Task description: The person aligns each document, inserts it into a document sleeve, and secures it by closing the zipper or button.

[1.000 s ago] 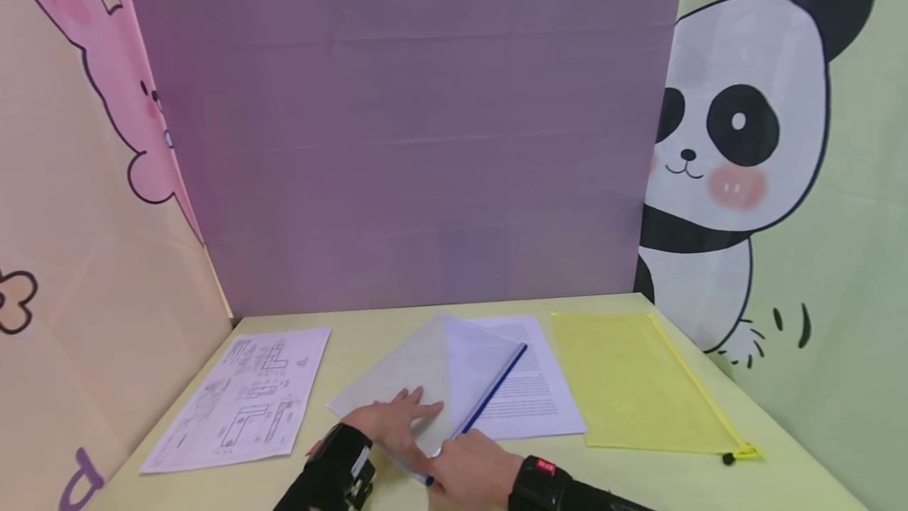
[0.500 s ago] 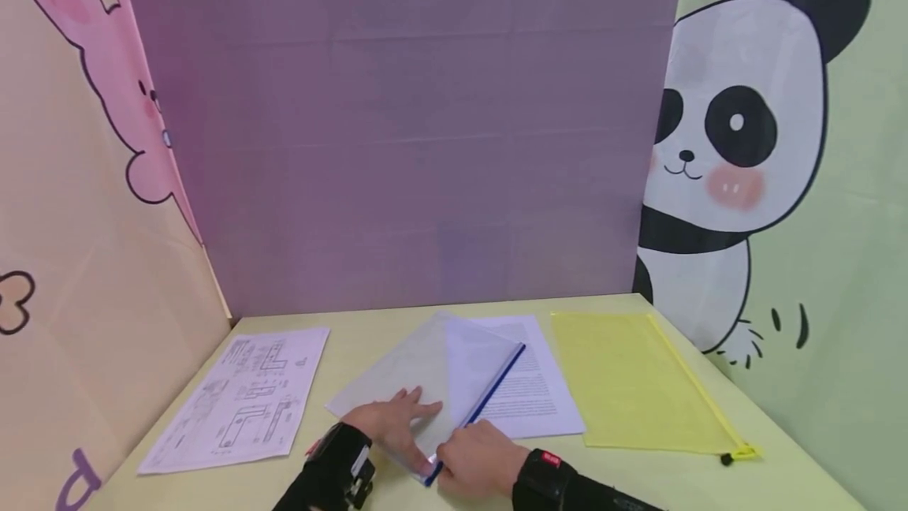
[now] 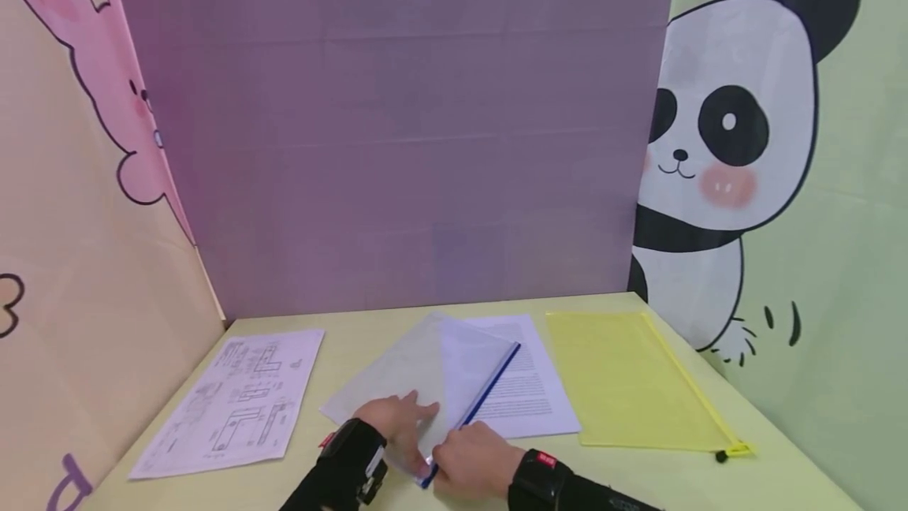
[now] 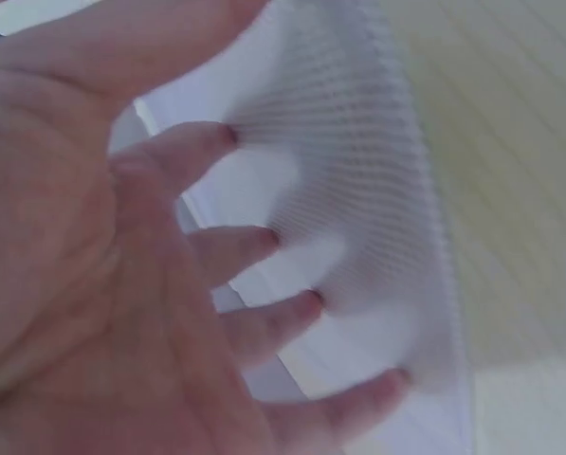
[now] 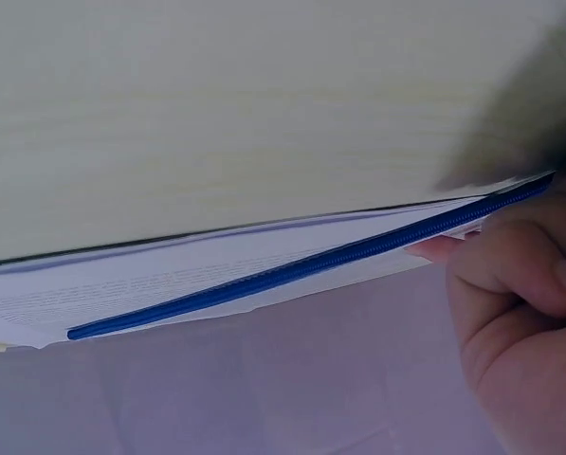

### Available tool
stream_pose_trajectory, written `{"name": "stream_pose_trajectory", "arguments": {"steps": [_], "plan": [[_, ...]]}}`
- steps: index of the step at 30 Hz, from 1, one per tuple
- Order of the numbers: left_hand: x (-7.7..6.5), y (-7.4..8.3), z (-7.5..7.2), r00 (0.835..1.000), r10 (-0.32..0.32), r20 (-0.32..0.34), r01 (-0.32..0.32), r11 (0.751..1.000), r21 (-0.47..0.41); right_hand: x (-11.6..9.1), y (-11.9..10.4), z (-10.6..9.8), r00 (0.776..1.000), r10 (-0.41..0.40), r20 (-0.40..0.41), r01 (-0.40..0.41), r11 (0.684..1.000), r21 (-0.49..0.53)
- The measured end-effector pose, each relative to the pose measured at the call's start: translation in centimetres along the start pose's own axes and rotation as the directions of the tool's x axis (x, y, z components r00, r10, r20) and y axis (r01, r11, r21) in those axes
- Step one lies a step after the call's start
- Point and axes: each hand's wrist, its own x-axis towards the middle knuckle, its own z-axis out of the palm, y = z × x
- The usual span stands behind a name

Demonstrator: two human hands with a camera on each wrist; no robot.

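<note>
A translucent zip pouch [image 3: 386, 377] with a blue zipper [image 3: 493, 385] lies slanted on the table, overlapping a printed sheet [image 3: 549, 385]. Fingers spread, my left hand [image 3: 397, 424] presses on the pouch, its thumb by the zipper's near end. In the left wrist view, its fingertips push into the fine mesh [image 4: 358, 152]. My right hand [image 3: 474, 460], fingers curled, pinches the zipper close to that same end; the slider is hidden by the hand. The right wrist view shows the blue zipper [image 5: 264, 280] running away from the right hand [image 5: 524, 303].
To the left lies a sheet with line drawings [image 3: 237, 400]. A yellow zip pouch [image 3: 631, 385] with a black pull [image 3: 721, 456] lies on the right. Behind the pale table [image 3: 340, 330] stands a purple panel [image 3: 411, 140], with cartoon-printed walls on either side.
The right hand has shifted slightly up along the zipper from its near end, uncovering the corner. The left hand stays pressed on the pouch. The head view has turned slightly right.
</note>
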Motion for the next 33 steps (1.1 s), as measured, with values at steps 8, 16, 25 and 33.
{"name": "stream_pose_trajectory", "arguments": {"steps": [8,16,25,33], "plan": [[1.0,0.3,-0.1,0.997,-0.03,0.076,0.027,0.999,0.035,0.1,0.5,0.0,0.999,-0.037,0.007,0.037,0.998,-0.059],[0.7,0.4,-0.4,0.997,-0.042,0.069,0.042,0.999,0.003,0.3,1.1,0.1,0.999,-0.046,0.018,0.047,0.994,-0.099],[0.7,0.4,-0.3,0.995,-0.053,0.086,0.055,0.998,-0.014,0.0,1.6,0.0,0.999,0.02,-0.037,-0.024,0.993,-0.115],[0.8,0.5,-0.7,0.995,-0.049,0.089,0.05,0.999,-0.014,0.2,1.6,0.1,0.999,0.03,-0.021,-0.032,0.995,-0.094]]}}
